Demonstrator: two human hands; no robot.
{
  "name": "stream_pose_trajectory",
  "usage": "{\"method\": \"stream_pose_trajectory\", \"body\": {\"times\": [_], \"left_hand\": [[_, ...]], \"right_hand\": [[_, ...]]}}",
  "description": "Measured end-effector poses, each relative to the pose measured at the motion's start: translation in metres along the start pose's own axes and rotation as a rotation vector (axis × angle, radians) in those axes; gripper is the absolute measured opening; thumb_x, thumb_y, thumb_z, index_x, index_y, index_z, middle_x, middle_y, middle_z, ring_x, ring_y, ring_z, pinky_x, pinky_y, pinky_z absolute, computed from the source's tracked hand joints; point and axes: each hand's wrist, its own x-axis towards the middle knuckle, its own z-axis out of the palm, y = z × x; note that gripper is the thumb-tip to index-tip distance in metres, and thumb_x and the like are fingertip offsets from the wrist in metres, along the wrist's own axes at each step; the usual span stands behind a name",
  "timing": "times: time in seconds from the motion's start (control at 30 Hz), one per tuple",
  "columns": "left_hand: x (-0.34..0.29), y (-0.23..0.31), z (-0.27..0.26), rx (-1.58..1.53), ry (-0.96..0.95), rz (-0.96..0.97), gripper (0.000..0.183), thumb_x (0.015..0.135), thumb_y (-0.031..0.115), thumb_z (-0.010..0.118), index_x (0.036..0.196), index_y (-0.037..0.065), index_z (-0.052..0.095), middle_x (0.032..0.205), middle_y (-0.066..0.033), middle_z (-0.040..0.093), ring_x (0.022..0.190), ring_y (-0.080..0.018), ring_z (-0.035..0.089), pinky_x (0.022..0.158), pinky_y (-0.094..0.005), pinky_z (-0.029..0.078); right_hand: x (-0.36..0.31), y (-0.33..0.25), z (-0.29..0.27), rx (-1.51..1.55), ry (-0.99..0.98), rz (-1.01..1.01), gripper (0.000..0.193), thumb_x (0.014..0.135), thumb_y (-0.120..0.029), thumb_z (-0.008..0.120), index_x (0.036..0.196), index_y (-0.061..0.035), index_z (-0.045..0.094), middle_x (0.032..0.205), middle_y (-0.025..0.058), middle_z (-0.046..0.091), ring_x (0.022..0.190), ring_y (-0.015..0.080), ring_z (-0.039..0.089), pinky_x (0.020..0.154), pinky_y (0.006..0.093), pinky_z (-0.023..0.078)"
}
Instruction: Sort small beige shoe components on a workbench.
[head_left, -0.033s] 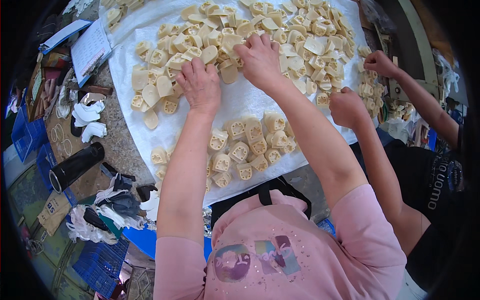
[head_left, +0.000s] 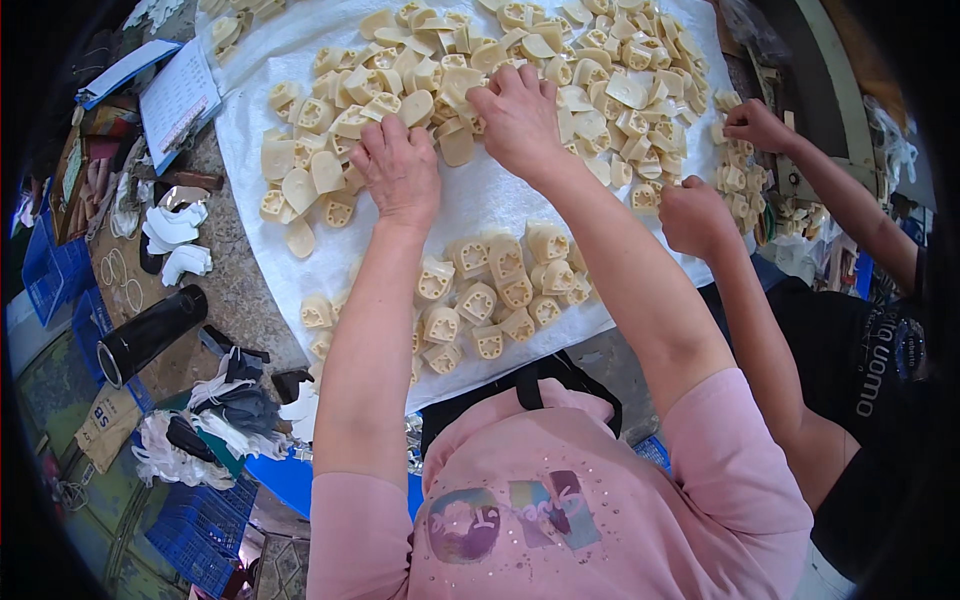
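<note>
A wide pile of cream plastic shoe heels (head_left: 627,92), D-shaped with hollowed undersides, covers the far part of a white sheet (head_left: 262,215). At the pile's near edge, my left hand (head_left: 398,172) is closed, its fingers bent down among the heels. My right hand (head_left: 520,120) is closed too, a little farther right and deeper in the pile. Both sets of fingertips are hidden, so what they grip does not show. Between my forearms sits a nearer group of heels (head_left: 487,341), most with their hollow sides up.
On my right, a co-worker's two hands (head_left: 697,217) are at the sheet's edge, beside more heels (head_left: 735,180). To my left are a black cylinder (head_left: 152,335), a bundle of cloth strips (head_left: 235,415), white curved pieces (head_left: 175,228), an open notebook (head_left: 180,105) and blue crates (head_left: 203,530).
</note>
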Motion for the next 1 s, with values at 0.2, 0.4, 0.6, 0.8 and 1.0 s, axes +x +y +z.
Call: {"method": "stream_pose_trajectory", "body": {"times": [0.2, 0.4, 0.6, 0.8, 1.0], "left_hand": [[-0.006, -0.010, -0.037, -0.134, 0.036, -0.028, 0.013, 0.067, 0.015, 0.069, 0.079, 0.011, 0.066, 0.093, -0.0053, 0.051, 0.098, -0.0256, 0.044, 0.084, -0.0413, 0.032], [-0.057, -0.016, -0.103, -0.638, -0.318, -0.276, 0.017, 0.069, 0.019, 0.072, 0.083, 0.011, 0.066, 0.086, -0.0058, 0.051, 0.094, -0.0254, 0.046, 0.086, -0.0422, 0.033], [-0.118, 0.045, -0.120, -0.648, -0.451, -0.021, 0.021, 0.067, 0.016, 0.074, 0.085, 0.010, 0.067, 0.088, -0.0056, 0.051, 0.093, -0.0258, 0.045, 0.083, -0.0401, 0.032], [-0.116, 0.079, -0.110, -0.532, -0.423, 0.086, 0.026, 0.066, 0.014, 0.073, 0.090, 0.009, 0.065, 0.093, -0.0060, 0.049, 0.097, -0.0272, 0.042, 0.082, -0.0422, 0.029], [-0.120, 0.077, -0.089, -0.417, -0.314, 0.163, 0.027, 0.066, 0.014, 0.074, 0.091, 0.012, 0.064, 0.092, -0.0057, 0.049, 0.096, -0.0263, 0.043, 0.080, -0.0419, 0.029]], "right_hand": [[-0.038, 0.019, -0.016, 0.179, 0.147, 0.069, 0.026, 0.067, -0.009, 0.067, 0.093, -0.0106, 0.063, 0.097, 0.0093, 0.053, 0.100, 0.0293, 0.046, 0.087, 0.0419, 0.035], [-0.138, 0.020, -0.064, 0.395, 0.070, 0.175, 0.033, 0.064, -0.010, 0.067, 0.096, -0.0064, 0.061, 0.098, 0.0109, 0.048, 0.100, 0.0301, 0.043, 0.088, 0.0414, 0.034], [-0.195, 0.020, -0.072, 0.334, -0.235, 0.227, 0.036, 0.060, -0.010, 0.067, 0.095, -0.0054, 0.061, 0.100, 0.0103, 0.047, 0.100, 0.0289, 0.043, 0.089, 0.0420, 0.031], [-0.202, 0.015, -0.052, 0.267, -0.233, 0.239, 0.038, 0.058, -0.010, 0.070, 0.095, -0.0052, 0.062, 0.100, 0.0104, 0.048, 0.101, 0.0282, 0.043, 0.090, 0.0425, 0.031], [-0.205, 0.022, -0.052, 0.300, -0.233, 0.218, 0.036, 0.061, 0.001, 0.062, 0.095, -0.0081, 0.062, 0.097, 0.0081, 0.048, 0.099, 0.0286, 0.044, 0.085, 0.0418, 0.032]]}}
